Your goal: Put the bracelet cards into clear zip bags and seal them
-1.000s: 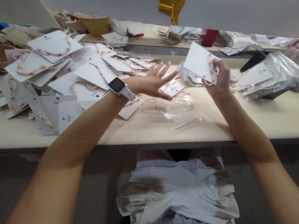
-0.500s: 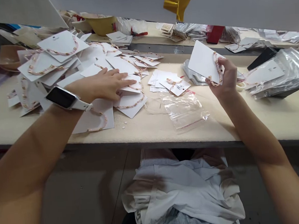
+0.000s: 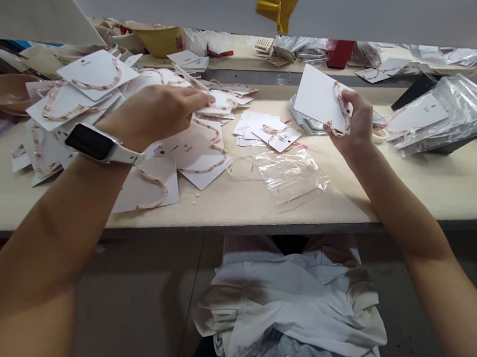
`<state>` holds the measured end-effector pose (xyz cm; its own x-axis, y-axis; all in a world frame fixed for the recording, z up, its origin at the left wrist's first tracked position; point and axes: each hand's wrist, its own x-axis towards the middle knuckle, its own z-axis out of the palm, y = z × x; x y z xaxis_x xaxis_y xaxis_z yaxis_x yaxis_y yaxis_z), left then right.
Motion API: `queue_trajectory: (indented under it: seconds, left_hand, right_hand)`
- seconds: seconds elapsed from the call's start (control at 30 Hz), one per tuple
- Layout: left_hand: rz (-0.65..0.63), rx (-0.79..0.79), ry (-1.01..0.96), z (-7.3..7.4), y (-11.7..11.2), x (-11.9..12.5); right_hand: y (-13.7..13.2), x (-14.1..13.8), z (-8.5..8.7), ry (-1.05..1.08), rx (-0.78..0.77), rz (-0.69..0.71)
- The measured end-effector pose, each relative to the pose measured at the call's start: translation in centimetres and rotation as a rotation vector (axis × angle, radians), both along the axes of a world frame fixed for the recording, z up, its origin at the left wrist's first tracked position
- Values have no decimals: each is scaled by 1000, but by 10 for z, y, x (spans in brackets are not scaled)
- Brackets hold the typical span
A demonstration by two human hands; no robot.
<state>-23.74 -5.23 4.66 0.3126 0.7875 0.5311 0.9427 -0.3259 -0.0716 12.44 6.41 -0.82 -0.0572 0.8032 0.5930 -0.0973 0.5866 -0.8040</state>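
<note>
My right hand [image 3: 354,124] is closed on the edge of a white card with a pink beaded necklace [image 3: 318,99], held tilted above the table. My left hand [image 3: 159,112], with a white watch on the wrist, hovers over a heap of white necklace cards [image 3: 83,91]; its fingers are pinched on the edge of one card [image 3: 217,101] that is lifted off the heap. A clear plastic bag [image 3: 292,175] lies on the table between my hands. Small white tags [image 3: 266,131] lie just behind the bag.
Stacks of clear bags [image 3: 440,112] lie at the right. A yellow bowl [image 3: 157,39], a red box [image 3: 339,54] and more packets line the back shelf. A brown bowl [image 3: 7,90] stands far left. The table's front edge [image 3: 241,227] runs above my lap.
My left hand swept from the middle of the table leftward onto the card heap, then closed and lifted a card. My right hand stayed nearly still with its card.
</note>
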Motion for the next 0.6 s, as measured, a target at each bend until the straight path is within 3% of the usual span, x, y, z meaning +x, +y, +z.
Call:
queue_trajectory:
  seconds: [0.07, 0.17, 0.3, 0.37, 0.43, 0.6]
  left_hand:
    - [33, 93, 42, 2, -2, 21]
    - [-11, 197, -62, -10, 4, 57]
    - [-94, -338, 141, -35, 22, 88]
    - [-132, -522, 151, -39, 26, 88]
    - [-163, -577, 138, -36, 24, 79]
    - [-110, -392, 230, -31, 15, 49]
  right_hand:
    - [1, 1, -1, -46, 16, -22]
    - [0, -1, -1, -99, 10, -55]
    - [-5, -3, 1, -52, -3, -30]
    - [-7, -2, 2, -17, -11, -10]
    - [-6, -1, 2, -6, -11, -2]
    - [0, 0, -2, -7, -19, -18]
